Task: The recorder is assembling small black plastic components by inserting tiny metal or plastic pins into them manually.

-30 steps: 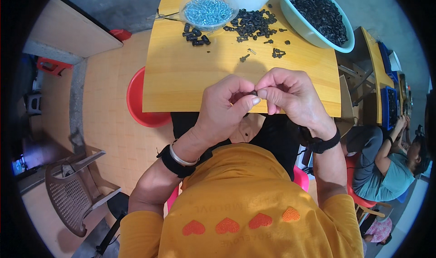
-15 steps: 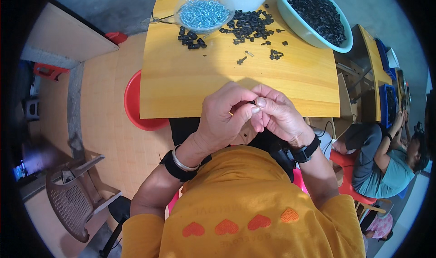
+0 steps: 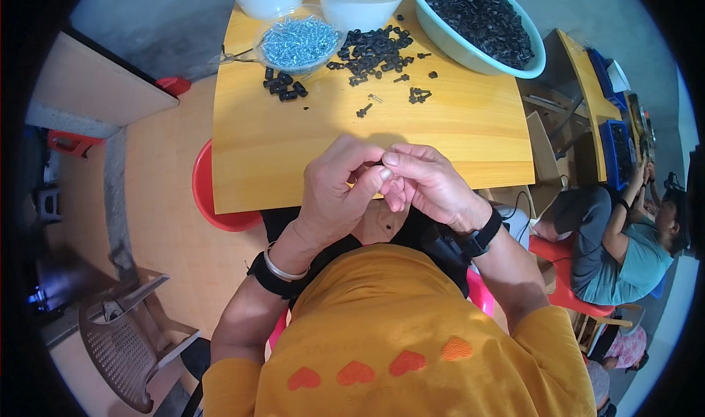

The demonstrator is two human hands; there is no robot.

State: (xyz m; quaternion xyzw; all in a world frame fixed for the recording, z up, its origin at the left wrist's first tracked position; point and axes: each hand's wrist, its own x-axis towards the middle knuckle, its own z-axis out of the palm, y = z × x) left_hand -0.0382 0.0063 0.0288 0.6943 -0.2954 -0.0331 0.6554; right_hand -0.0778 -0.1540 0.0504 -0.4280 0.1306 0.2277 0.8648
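My left hand [image 3: 339, 186] and my right hand [image 3: 435, 186] meet at the table's near edge, thumbs and forefingers closed together. A small dark piece [image 3: 379, 163] shows between the fingertips, mostly covered, so its exact kind is hidden. Beyond my hands, on the yellow wooden table [image 3: 316, 149], lie a small black plastic part with a stem [image 3: 364, 111], a thin metal spring [image 3: 375, 98] and a little cluster of similar black parts [image 3: 419, 95]. Farther back spreads a pile of black plastic pieces [image 3: 374, 50], with short black cylinders [image 3: 283, 86] to its left.
A clear bowl of small silvery metal pieces [image 3: 301, 42] stands at the far left, near two white tubs [image 3: 363, 2]. At the far right is a pale green basin [image 3: 530, 66] full of black parts. Below the table's left side sits a red basin [image 3: 204, 189]. A person [image 3: 624, 255] sits at the right.
The view has shifted, so the table and its contents appear farther left and the far end lower. Both hands stay together, with only slight finger movement.
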